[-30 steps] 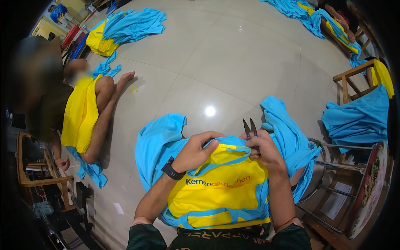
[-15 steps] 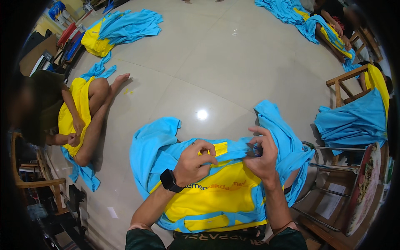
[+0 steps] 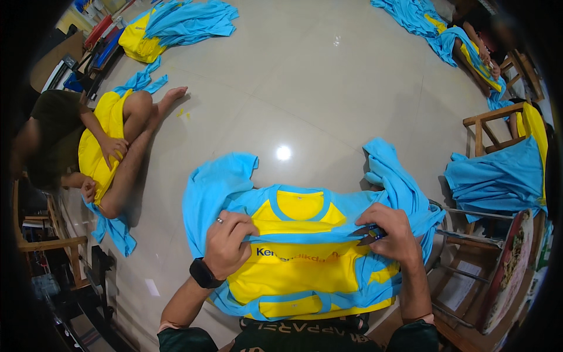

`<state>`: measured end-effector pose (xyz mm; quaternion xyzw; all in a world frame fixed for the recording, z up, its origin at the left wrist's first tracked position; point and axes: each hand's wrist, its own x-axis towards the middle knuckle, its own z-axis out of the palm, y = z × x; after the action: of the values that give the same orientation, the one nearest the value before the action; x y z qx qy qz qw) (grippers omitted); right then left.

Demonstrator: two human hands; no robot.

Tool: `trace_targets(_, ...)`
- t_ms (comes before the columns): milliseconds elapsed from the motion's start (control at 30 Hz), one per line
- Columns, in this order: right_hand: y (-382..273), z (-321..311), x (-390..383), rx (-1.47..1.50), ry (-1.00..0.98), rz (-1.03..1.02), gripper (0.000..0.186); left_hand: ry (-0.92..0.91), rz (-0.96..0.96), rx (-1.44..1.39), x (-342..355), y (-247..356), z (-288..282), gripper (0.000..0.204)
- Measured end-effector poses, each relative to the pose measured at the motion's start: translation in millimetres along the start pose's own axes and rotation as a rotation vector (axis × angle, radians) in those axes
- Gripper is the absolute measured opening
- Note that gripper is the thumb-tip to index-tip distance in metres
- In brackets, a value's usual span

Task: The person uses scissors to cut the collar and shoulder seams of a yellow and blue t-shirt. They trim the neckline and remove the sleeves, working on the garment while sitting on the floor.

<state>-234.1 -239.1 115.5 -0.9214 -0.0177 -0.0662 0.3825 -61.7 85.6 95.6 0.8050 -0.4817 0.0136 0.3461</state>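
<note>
**Blue-and-yellow shirt cloth (image 3: 293,273) bunched up in front of you**

It's spread out close to your body, looks like over your lap. I'd smooth the loose folds outward first so nothing sneaks under the blades. Can't call a long axis on something this rumpled, but the far neckline (image 3: 300,219) sits at the end facing away from you.

The blue band (image 3: 302,237) runs left to right between your hands — pull it evenly from both ends so it lies flat.

Your left hand (image 3: 229,243) has thumb and fingers nipped on the band's left part. Your right hand (image 3: 392,232) is curled round the scissors (image 3: 370,239) — can't tell if it's pinching fabric too. Blades point left, slightly parted; tip them up off the cloth while you're only straightening.
</note>
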Motion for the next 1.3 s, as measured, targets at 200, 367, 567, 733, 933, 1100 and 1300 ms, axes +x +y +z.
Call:
trace_targets(200, -6, 4, -15, -0.110, 0.043, -0.082, 0.043, 0.080, 0.085, -0.027, -17, -4, 6, 0.030)
trace_targets(367, -1, 4, -23, -0.163, -0.009, 0.013, 0.041, 0.101, 0.103, -0.015, -16, -4, 8, 0.029)
trace_targets(567, 7, -16, -25, -0.408, -0.101, 0.150, 0.034, -0.100, 0.079, -0.056, -10, 3, -8, 0.021)
trace_targets(733, -8, -52, -25, -0.332, -0.110, 0.230, 0.018, -0.358, 0.223, -0.062, -12, 16, -11, 0.023)
trace_targets(933, -59, -82, -40, -0.282, -0.644, 0.433, 0.021, -0.703, 0.248, -0.079, -25, 49, -23, 0.024)
trace_targets(1100, -67, -61, -49, -0.249, -0.898, 0.485, 0.025, -0.248, 0.258, 0.045, -14, 45, -44, 0.023)
trace_targets(1300, -67, -56, -53, -0.092, -0.924, 0.500, 0.029, -0.174, 0.161, 0.034, -6, 45, -33, 0.023)
